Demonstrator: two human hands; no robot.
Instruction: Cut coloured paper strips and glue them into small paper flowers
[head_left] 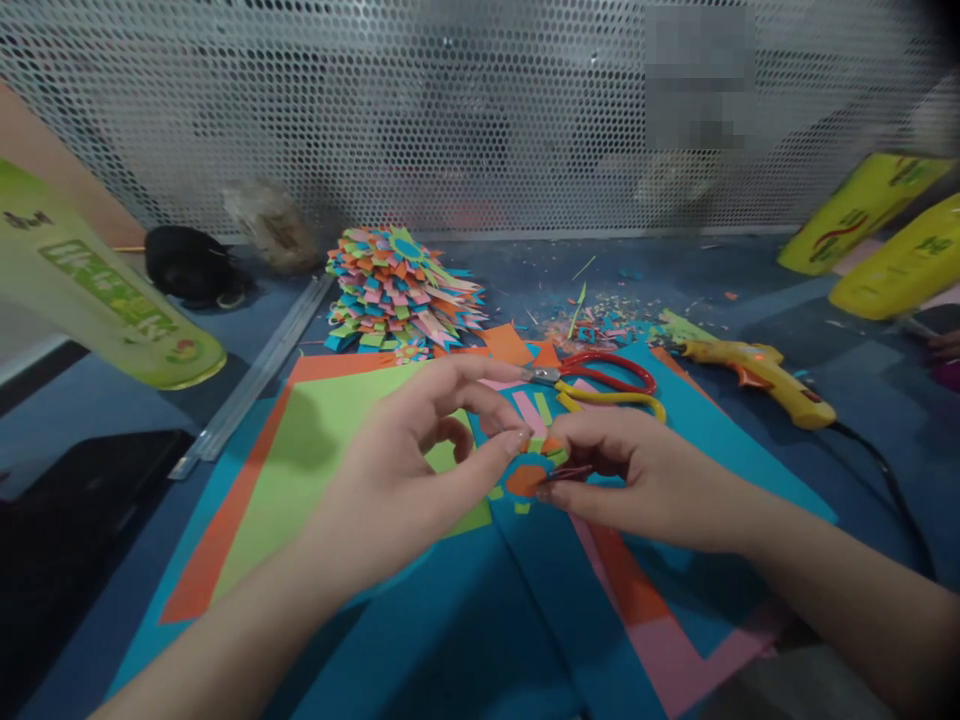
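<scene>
Between my hands is a small paper flower point(528, 478) with an orange centre, a blue ring and green and orange tabs. The thumb and a finger of my left hand point(442, 450) pinch its upper left edge. From the right, my right hand point(630, 465) grips its edge, with a thin dark item by the fingers that I cannot make out. Beneath lie blue sheets point(465, 620) and a light green sheet point(315, 450). Scissors point(607, 380) with red and yellow handles rest just beyond my hands.
Behind stands a pile of colourful fringed paper point(397, 290), with paper scraps point(615, 325) beside it. A yellow glue gun point(765, 375) lies right, near yellow bottles point(862, 215). At left are a green bottle point(112, 290), a clear ruler point(255, 370) and a dark flat object point(82, 530).
</scene>
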